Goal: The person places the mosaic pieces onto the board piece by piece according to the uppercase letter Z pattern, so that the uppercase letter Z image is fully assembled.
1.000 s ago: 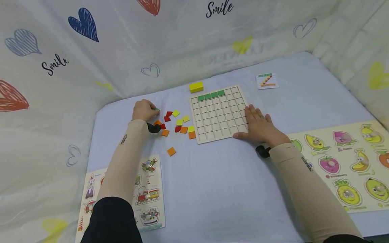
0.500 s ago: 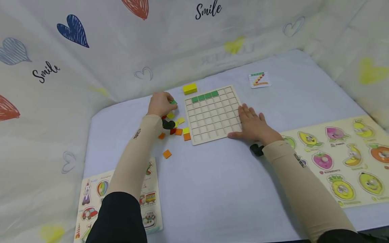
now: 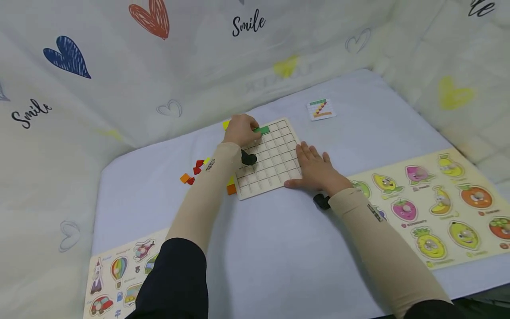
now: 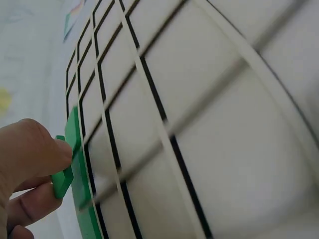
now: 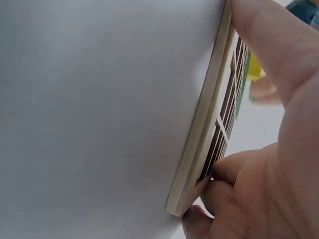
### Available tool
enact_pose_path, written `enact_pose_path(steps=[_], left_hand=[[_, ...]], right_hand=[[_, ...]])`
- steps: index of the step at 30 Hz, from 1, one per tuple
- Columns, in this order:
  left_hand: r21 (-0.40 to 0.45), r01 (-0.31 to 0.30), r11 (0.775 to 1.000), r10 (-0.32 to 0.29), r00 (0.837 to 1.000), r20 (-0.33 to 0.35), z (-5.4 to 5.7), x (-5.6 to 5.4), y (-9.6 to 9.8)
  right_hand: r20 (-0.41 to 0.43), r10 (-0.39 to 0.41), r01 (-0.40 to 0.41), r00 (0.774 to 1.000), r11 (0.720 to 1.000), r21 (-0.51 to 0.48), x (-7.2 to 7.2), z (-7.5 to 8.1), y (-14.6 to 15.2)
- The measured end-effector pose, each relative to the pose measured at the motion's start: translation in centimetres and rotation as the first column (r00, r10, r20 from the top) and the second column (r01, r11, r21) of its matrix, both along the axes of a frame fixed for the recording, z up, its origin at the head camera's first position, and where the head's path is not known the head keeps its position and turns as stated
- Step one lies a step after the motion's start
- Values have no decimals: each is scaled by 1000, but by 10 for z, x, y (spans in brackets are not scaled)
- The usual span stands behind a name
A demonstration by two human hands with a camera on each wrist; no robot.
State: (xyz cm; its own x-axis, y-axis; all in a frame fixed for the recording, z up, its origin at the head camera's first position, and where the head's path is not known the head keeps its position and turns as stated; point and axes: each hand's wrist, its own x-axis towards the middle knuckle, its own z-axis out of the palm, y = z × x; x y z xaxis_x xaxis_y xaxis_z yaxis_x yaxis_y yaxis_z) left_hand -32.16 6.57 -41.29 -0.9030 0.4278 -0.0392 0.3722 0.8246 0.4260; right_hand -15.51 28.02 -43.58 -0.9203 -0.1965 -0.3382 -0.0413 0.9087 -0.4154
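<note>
My left hand [image 3: 241, 130] is over the top left part of a wooden grid board [image 3: 271, 165]. Between thumb and fingers it pinches a small green tile [image 4: 63, 180], seen in the left wrist view close over a row of green tiles [image 4: 85, 209] set in the board. That row is partly covered by the hand in the head view. My right hand [image 3: 315, 170] rests along the board's right edge with its fingers extended. In the right wrist view, its thumb and fingertips touch the board's wooden rim [image 5: 199, 144].
Red tiles [image 3: 191, 180], an orange tile [image 3: 185, 178] and yellow ones lie left of the board, partly behind the left sleeve. A pattern card [image 3: 321, 110] lies at the back. A fruit puzzle [image 3: 434, 210] is at right, a vehicle puzzle [image 3: 109, 283] at front left.
My left hand has carried the green tile rightward from beside the loose tiles to over the board's top row. My right hand stays at the board's edge. The head view has shifted.
</note>
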Motion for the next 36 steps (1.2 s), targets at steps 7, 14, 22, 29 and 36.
enact_pose_path(steps=[7, 14, 22, 29, 36], left_hand=[[-13, 29, 999, -29, 1000, 0, -8, -1, 13], [-75, 22, 997, -23, 1000, -18, -16, -4, 16], [-105, 14, 994, -16, 1000, -19, -17, -3, 8], [-72, 69, 995, -72, 997, -35, -4, 2, -10], [-69, 24, 997, -23, 1000, 14, 3, 5, -52]], right_hand=[[1, 19, -19, 1000, 1000, -19, 4, -3, -18], [1, 35, -35, 999, 999, -16, 7, -2, -31], [3, 43, -43, 999, 999, -12, 5, -3, -36], [9, 21, -21, 1000, 1000, -2, 1, -2, -22], [29, 8, -8, 1000, 1000, 4, -4, 5, -5]])
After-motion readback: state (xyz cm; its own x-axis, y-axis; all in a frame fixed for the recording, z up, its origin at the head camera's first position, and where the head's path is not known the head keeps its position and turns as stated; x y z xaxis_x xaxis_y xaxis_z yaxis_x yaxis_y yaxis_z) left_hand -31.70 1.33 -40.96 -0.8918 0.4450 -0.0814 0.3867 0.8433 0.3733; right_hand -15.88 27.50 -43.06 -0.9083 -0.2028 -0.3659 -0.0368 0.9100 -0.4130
